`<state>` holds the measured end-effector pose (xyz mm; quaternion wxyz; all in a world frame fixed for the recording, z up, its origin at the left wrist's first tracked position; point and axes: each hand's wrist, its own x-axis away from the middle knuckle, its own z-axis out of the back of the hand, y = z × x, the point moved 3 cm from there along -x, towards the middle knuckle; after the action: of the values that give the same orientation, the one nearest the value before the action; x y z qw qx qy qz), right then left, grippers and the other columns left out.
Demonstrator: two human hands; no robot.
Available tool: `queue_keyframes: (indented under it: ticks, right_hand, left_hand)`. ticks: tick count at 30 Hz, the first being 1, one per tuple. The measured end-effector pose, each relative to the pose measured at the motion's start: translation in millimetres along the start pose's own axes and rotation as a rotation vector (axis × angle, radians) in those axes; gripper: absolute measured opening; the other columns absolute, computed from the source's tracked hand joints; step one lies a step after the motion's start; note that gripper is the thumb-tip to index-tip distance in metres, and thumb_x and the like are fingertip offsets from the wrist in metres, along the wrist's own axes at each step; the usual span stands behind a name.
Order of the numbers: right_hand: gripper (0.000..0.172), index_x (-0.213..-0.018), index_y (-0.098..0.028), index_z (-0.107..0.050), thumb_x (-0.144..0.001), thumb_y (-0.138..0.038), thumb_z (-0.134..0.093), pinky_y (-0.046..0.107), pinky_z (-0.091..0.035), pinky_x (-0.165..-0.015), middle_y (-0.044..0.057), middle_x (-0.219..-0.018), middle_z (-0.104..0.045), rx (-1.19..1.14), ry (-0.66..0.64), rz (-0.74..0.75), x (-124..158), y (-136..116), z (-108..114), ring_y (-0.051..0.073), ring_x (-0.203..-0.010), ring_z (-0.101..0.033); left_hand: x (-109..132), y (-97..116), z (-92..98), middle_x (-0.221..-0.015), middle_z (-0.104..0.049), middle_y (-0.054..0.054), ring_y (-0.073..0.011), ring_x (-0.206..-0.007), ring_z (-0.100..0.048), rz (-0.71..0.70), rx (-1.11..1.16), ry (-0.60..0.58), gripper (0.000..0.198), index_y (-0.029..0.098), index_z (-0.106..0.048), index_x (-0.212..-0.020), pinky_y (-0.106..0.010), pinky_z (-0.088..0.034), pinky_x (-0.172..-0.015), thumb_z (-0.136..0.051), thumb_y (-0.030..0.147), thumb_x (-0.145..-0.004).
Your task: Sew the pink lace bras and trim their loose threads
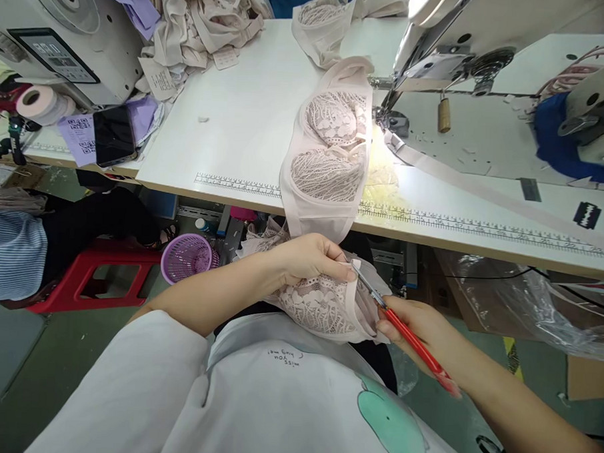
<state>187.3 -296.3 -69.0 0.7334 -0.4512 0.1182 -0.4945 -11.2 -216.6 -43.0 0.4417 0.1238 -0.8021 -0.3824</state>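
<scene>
Over my lap lies a beige lace bra (323,304). My left hand (315,259) pinches its upper edge between thumb and fingers, beside a pale strip. In my right hand (417,328) is a pair of red-handled scissors (412,338), seen nearly edge-on. Its metal blades point up and left, with the tips at the bra's edge close to my left thumb. Another beige lace bra (331,134) lies on the sewing table (237,117), hanging over the front edge above my hands. Its far side reaches the sewing machine's needle area (387,113).
A sewing machine (454,53) stands at upper right, with a beige elastic band (459,173) trailing right. A razor blade (587,215) lies near the ruler edge. Piled bras (205,22) and a phone (114,135) are at left. Below are a purple basket (188,256) and a seated person's leg (96,224).
</scene>
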Motion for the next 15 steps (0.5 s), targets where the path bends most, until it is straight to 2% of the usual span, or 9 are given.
queue_keyframes:
  ticks: [6,11,15]
  right_hand:
    - [0.056,-0.063,-0.024,-0.039,-0.089,-0.074,-0.042,0.028,-0.031,-0.048,-0.004,-0.054,-0.04,-0.007,0.026,0.002,0.5,5.4,-7.0,0.013,-0.049,-0.038]
    - [0.058,-0.059,-0.025,-0.033,-0.087,-0.074,-0.045,0.027,-0.029,-0.046,-0.006,-0.05,-0.034,-0.038,0.064,-0.017,-3.2,5.5,-12.4,0.012,-0.046,-0.034]
    - [0.054,-0.06,-0.025,-0.035,-0.088,-0.07,-0.047,0.027,-0.031,-0.047,-0.004,-0.053,-0.04,-0.066,0.03,-0.06,-3.4,-1.2,-9.2,0.013,-0.049,-0.039]
  left_hand:
    - [1.0,-1.8,0.6,-0.048,-0.054,0.005,-0.0039,-0.046,-0.046,0.024,0.005,0.006,0.029,0.012,-0.061,-0.053,-0.017,-0.037,-0.047,-0.089,0.02,-0.051]
    - [2.3,-2.9,2.5,-0.05,-0.056,0.005,-0.0044,-0.047,-0.047,0.014,0.001,0.001,0.032,0.012,-0.061,-0.054,-0.019,-0.038,-0.048,-0.091,0.025,-0.048]
    - [5.3,-1.5,4.6,-0.049,-0.052,0.006,-0.0041,-0.046,-0.044,-0.02,-0.034,-0.006,0.035,0.013,-0.061,-0.054,-0.02,-0.036,-0.048,-0.091,0.03,-0.048]
